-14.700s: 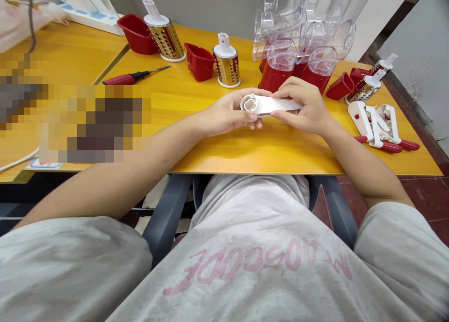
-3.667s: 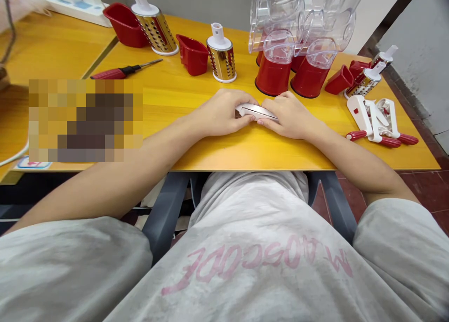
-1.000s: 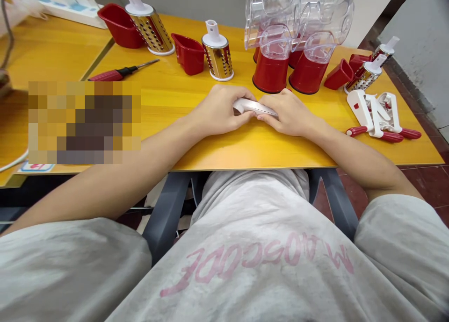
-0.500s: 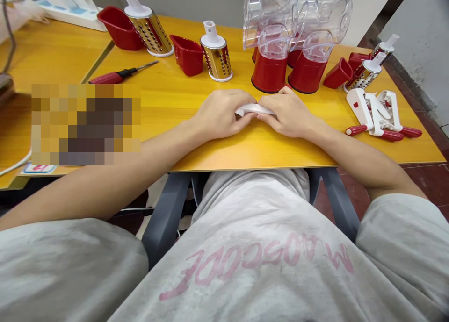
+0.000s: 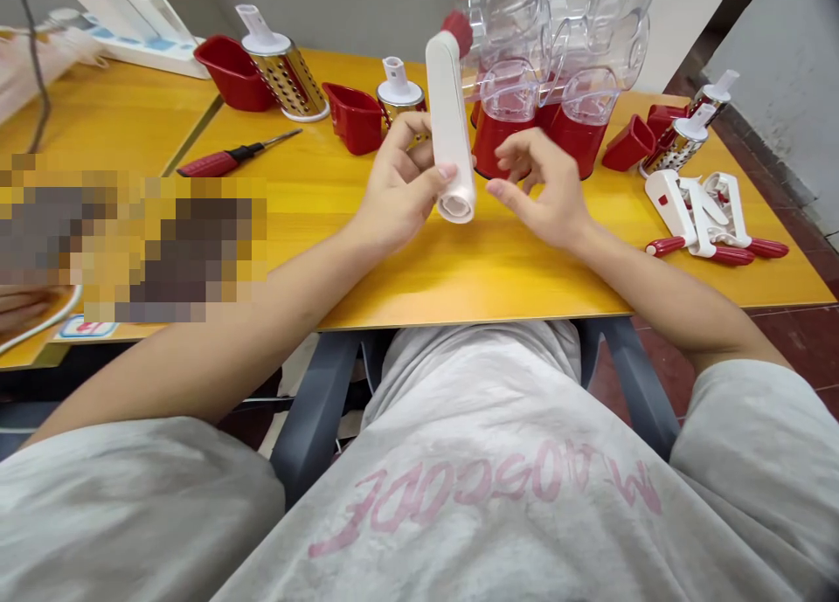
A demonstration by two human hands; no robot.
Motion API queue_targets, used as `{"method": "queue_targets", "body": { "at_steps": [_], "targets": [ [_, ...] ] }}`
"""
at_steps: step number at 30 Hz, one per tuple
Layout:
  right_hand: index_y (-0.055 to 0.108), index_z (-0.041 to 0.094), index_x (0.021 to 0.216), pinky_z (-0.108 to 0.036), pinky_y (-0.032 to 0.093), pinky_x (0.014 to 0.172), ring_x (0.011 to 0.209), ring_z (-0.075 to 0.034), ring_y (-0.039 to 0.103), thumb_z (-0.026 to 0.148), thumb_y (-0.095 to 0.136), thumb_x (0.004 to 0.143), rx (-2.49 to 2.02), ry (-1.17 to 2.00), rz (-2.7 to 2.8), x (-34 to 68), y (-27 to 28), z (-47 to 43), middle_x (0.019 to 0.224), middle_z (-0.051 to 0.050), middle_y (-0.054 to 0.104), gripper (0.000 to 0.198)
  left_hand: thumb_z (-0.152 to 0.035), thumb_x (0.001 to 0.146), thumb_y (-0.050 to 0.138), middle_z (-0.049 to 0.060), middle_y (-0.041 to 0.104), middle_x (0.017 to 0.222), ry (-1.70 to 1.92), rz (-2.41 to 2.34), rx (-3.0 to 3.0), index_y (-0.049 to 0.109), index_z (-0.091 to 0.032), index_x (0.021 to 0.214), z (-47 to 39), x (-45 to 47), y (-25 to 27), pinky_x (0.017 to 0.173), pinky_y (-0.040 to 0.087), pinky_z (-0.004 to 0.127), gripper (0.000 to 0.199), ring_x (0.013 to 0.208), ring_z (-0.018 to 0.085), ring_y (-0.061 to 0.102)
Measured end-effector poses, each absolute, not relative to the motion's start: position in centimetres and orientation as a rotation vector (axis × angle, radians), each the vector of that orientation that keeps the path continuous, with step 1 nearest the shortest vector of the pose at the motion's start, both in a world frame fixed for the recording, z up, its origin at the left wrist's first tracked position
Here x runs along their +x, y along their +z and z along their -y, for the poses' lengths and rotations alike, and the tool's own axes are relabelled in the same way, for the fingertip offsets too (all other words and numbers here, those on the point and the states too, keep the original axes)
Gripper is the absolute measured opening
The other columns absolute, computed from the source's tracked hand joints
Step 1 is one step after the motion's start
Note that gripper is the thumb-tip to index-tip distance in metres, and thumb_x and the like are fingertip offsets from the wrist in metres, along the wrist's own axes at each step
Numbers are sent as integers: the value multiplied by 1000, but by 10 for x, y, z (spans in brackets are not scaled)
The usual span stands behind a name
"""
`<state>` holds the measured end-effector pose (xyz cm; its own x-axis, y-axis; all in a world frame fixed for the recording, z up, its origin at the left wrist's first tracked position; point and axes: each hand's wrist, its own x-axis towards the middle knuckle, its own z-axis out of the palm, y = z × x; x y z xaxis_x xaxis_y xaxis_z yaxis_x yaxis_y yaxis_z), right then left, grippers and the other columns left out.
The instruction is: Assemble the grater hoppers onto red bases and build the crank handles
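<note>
My left hand (image 5: 406, 183) grips a white crank handle (image 5: 449, 117) near its lower end. The handle stands nearly upright above the table, its red knob (image 5: 458, 32) at the top and a round socket facing me at the bottom. To the right of the handle, my right hand (image 5: 541, 187) is apart from it, with fingers curved and spread and nothing in them. Behind the hands are red grater bases (image 5: 502, 134) with clear plastic housings (image 5: 508, 91) on top. Part of a gold grating drum (image 5: 398, 104) shows behind the left hand.
Red pushers (image 5: 354, 120) and another gold drum (image 5: 288, 82) stand at the back left. A red-handled screwdriver (image 5: 219, 160) lies on the yellow table (image 5: 485, 279). More white crank handles (image 5: 698, 209) lie at right. Part of another person's hand (image 5: 26, 305) shows at far left.
The white crank handle has gone from lying low between both hands to upright in my left hand. My right hand has let go and opened. A person's hand has appeared at far left.
</note>
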<state>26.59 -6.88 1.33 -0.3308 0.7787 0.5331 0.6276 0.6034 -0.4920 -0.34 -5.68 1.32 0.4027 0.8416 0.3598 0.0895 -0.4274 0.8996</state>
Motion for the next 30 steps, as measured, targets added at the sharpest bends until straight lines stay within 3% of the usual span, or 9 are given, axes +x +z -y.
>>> {"method": "queue_targets", "body": {
  "at_steps": [4,7,11,15,23,30],
  "targets": [
    [73,19,152,-42,71,100,126,-28,80,105,26,123,-1014,345,2165,256,0,70,144,-19,82,103,-99,104,87,13,83,158,1023,-802,1956,62,-34,149,67,2,11,117,66,58,83,151,35,75],
    [75,18,149,-37,69,96,124,-25,80,102,31,125,-969,386,2162,259,-4,66,139,-16,83,97,-105,108,78,16,87,152,1039,-850,2050,73,-30,153,61,3,-1,117,66,58,88,154,39,76],
    [78,18,125,-28,60,83,103,-18,73,110,64,112,-819,538,2073,264,-12,54,116,-9,82,95,-105,99,93,15,91,133,1255,-672,1969,81,-26,129,44,5,-22,108,73,52,85,124,37,88],
    [73,19,113,-27,57,84,91,-13,66,101,81,110,-699,674,2021,263,-16,50,105,-3,77,82,-93,95,107,7,90,111,1262,-656,1946,78,-24,116,41,2,-27,93,75,44,78,95,27,87],
    [67,22,107,-27,44,76,89,-14,63,96,91,105,-707,837,1966,265,-17,54,98,-2,73,78,-75,97,114,7,84,108,1214,-647,1872,80,-24,112,58,1,-14,85,78,39,63,100,28,89],
    [61,23,100,-24,45,69,80,-11,57,101,100,91,-722,1068,1897,262,-12,54,91,0,69,88,-71,91,119,9,82,113,1117,-632,1808,83,-23,116,59,3,-11,75,77,33,65,97,27,86]
  ]
}}
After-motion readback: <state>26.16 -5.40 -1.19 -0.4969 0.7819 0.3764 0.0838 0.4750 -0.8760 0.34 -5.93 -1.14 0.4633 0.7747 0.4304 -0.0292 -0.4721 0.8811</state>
